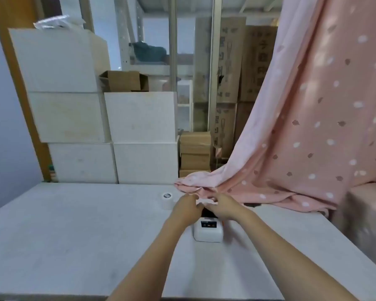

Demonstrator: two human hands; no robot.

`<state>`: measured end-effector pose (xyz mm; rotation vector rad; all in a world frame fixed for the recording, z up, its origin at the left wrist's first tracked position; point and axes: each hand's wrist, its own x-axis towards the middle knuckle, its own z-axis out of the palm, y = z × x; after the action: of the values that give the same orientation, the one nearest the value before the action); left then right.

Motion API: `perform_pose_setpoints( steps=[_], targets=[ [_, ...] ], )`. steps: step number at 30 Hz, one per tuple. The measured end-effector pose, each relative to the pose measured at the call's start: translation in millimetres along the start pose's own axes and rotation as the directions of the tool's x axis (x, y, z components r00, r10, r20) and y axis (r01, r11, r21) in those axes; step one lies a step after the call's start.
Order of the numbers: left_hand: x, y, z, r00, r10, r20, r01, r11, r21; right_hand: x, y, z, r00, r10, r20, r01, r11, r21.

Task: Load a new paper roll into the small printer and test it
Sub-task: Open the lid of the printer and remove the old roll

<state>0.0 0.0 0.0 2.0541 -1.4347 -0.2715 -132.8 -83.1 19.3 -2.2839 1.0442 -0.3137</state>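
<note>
Reaching out over the white table [74,224], both hands met at the far end of the small printer [208,232], which sat a little right of centre on the tabletop, its dark control strip facing the near edge. The left hand [188,210] and the right hand [223,208] were touching or nearly so above the printer's far half, fingers curled down around something pale between them; motion blur and the hands themselves hid what it was, so I could not tell whether either hand was truly gripping or only resting there. A dark gap showed just beneath the hands, which may have been the paper bay standing open. Just left of the hands, a white paper roll [167,200] stood on end on the table, apart from the printer and untouched. A pink spotted curtain [313,127] draped down onto the far right of the table, its hem lying close behind the hands. White boxes [139,135] were stacked against the far side.

By my judgement the step in hand was working at the cover or compartment, with the new roll not yet loaded. The next move would call for a clear bay, then seating the roll squarely with its loose end leading toward the outlet before closing the lid.
</note>
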Motion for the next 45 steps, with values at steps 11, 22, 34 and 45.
perform_pose_setpoints(
  steps=[11,22,34,45],
  targets=[
    [-18.6,-25.6,32.6,0.983,-0.154,-0.099,0.076,0.834,-0.547,13.9,18.0,6.4,0.983,0.164,0.077,-0.176,0.968,0.18],
    [-40.6,-34.3,38.1,0.995,-0.092,0.029,0.094,0.865,-0.492,4.2,22.2,26.9,0.883,0.469,-0.013,-0.425,0.811,0.403],
    [-44.2,-52.1,40.3,0.994,-0.091,-0.064,0.053,0.891,-0.452,-49.5,33.7,71.4,0.967,0.112,-0.228,0.011,0.878,0.479],
    [-50.2,-49.1,34.7,0.993,-0.1,-0.058,0.065,0.896,-0.439,-39.8,42.6,71.5,0.982,0.088,-0.168,-0.003,0.893,0.451]
  ],
)
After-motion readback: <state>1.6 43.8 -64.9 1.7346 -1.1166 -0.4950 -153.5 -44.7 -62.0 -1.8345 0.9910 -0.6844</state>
